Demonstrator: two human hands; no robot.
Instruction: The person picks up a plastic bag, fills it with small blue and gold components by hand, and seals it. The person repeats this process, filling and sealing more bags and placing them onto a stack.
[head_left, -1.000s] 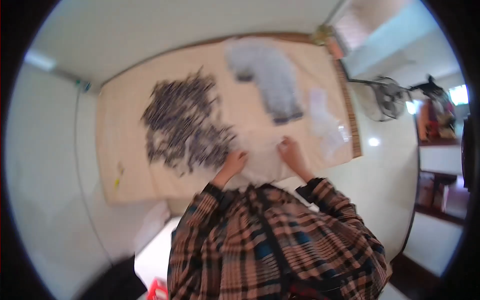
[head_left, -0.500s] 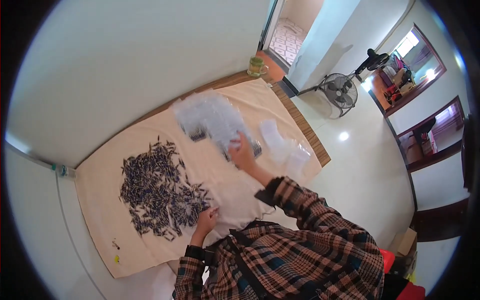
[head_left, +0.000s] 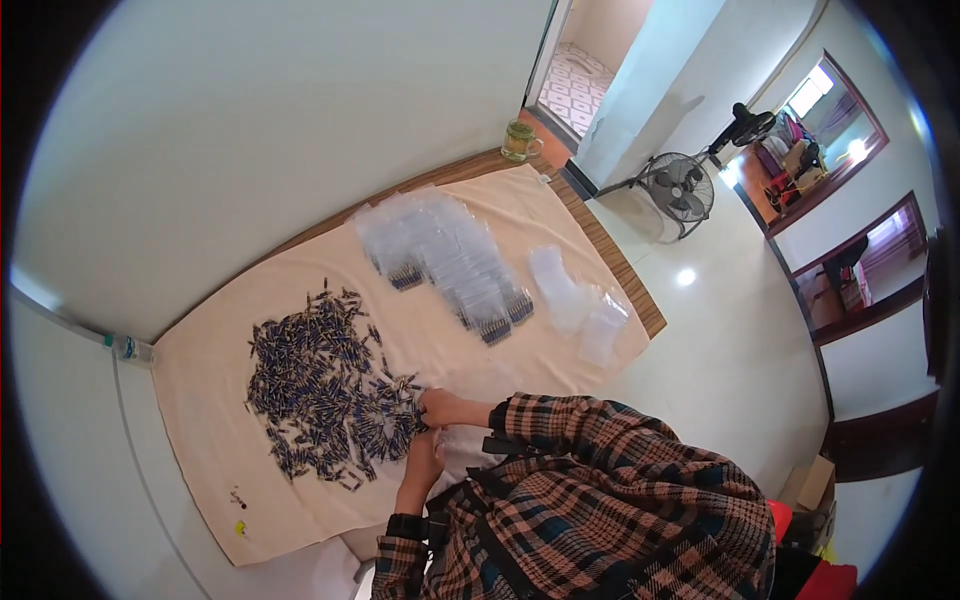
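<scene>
A broad heap of small dark-blue, slim pieces with shiny tips (head_left: 320, 390) covers the left part of the cloth. At its near right edge my left hand (head_left: 424, 457) and my right hand (head_left: 441, 408) are close together, fingers curled. Whatever is between the fingers is too small and hidden to make out. Beyond them lie rows of clear plastic sleeves (head_left: 440, 240), overlapping one another; dark pieces show at the near ends of several. Flat whitish plastic bags (head_left: 552, 285) rest to the right of these rows.
A cream cloth (head_left: 215, 470) covers the wood-grain table (head_left: 630, 285) against the wall. A glass mug of greenish liquid (head_left: 517, 141) stands at the far corner. At the left edge is a clear bottle (head_left: 132, 348). A fan (head_left: 678, 187) stands on the floor.
My right hand has come back from the sleeve rows, toward me and leftward, to meet my left hand. The sleeves stay spread out.
</scene>
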